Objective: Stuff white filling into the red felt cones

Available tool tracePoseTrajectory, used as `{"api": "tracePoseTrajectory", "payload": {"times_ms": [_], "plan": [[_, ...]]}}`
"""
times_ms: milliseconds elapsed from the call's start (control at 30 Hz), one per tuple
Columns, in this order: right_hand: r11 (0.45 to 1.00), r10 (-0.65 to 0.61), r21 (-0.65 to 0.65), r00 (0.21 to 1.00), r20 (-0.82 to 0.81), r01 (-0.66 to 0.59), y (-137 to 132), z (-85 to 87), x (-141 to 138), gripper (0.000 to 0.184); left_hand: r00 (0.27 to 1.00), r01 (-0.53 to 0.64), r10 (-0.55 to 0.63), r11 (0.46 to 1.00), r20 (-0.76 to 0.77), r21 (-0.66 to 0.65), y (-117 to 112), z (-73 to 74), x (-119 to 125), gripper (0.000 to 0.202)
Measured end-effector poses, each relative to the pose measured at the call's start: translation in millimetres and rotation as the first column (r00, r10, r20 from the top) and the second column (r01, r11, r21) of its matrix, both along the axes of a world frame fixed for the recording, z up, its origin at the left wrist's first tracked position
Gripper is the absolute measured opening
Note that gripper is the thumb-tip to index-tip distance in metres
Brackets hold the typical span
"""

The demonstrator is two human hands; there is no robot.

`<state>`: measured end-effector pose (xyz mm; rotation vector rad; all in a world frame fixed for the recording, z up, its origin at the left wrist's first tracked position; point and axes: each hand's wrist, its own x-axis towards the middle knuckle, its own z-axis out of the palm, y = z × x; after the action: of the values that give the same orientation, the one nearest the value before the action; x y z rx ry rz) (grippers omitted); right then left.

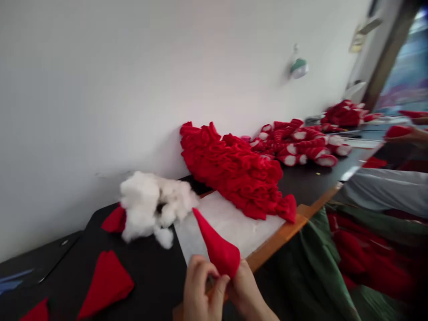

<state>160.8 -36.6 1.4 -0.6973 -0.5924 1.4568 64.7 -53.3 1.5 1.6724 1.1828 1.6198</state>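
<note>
A stuffed red felt cone [216, 246] points up and to the left, its wide end gripped by both hands. My left hand [199, 290] pinches the cone's open end from the left, fingers curled. My right hand [246, 290] closes on the same end from the right. Just behind the cone lies a clump of white stuffing [152, 206] on the dark table [157, 276]. A white sheet [230, 223] lies under the cone's tip.
A large heap of red felt pieces [234, 171] sits against the wall. Flat red cones [107, 281] lie at the left. Stuffed red-and-white pieces [301, 145] lie farther right. Another person's hand [409, 133] holds a red piece there. A green bag [314, 267] hangs below the table edge.
</note>
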Motion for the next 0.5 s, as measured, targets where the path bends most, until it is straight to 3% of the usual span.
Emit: {"api": "tracePoseTrajectory", "payload": {"times_ms": [67, 133, 200, 233, 333, 400, 500], "plan": [[0.996, 0.064, 0.060, 0.995, 0.082, -0.069, -4, 3.1, -13, 0.007, 0.934, -0.121, 0.176, 0.975, 0.311, -0.186, 7, 7.3, -8, 0.021], [0.985, 0.130, 0.087, 0.971, 0.200, -0.150, -3, 5.1, -27, 0.017, 0.770, 0.064, 0.219, 0.908, 0.599, -0.414, 16, 13.8, -13, 0.038], [0.981, 0.111, 0.110, 0.935, 0.337, -0.156, 2, 2.9, -39, 0.026, 0.611, 0.262, 0.247, 0.833, 0.752, -0.487, 24, 16.6, -14, 0.049], [0.984, 0.060, 0.128, 0.910, 0.410, -0.123, 6, -0.5, -43, 0.029, 0.560, 0.314, 0.246, 0.821, 0.791, -0.477, 27, 16.2, -14, 0.051], [0.978, -0.145, 0.210, 0.777, 0.613, 0.018, 13, -18.8, -47, 0.031, 0.502, 0.328, 0.210, 0.851, 0.839, -0.410, 27, 11.0, -14, 0.050], [0.945, -0.267, 0.327, 0.653, 0.709, 0.032, 11, -32.9, -45, 0.032, 0.500, 0.330, 0.199, 0.856, 0.843, -0.397, 25, 7.0, -18, 0.049], [0.851, -0.300, 0.476, 0.537, 0.788, -0.222, 1, -44.4, -41, 0.037, 0.478, 0.372, 0.201, 0.835, 0.855, -0.405, 21, 2.5, -23, 0.048]]}}
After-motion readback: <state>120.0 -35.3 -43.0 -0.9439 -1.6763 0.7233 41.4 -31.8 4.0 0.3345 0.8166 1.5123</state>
